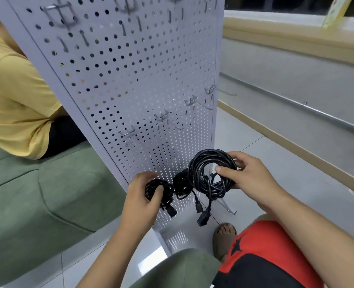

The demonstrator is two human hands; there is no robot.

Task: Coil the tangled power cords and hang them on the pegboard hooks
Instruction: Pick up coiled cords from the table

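Note:
My right hand (pixel 246 173) grips a large coil of black power cord (pixel 205 165) low in front of the white pegboard (pixel 130 80). My left hand (pixel 143 194) holds a smaller black coil (pixel 161 188). A tangled bundle of cord (pixel 181 183) joins the two coils. Three plug ends (pixel 203 219) dangle below. Several metal hooks (pixel 197 101) stick out of the board above the coils, in a rising row toward the right, with nothing on them.
A person in a yellow shirt (pixel 12 96) sits on a green sofa (pixel 47 194) left of the board. My knee in red shorts (pixel 265 246) and a sandalled foot (pixel 224 235) are below. The board's metal foot (pixel 228 206) rests on the grey tile floor. A wall with a rail runs along the right.

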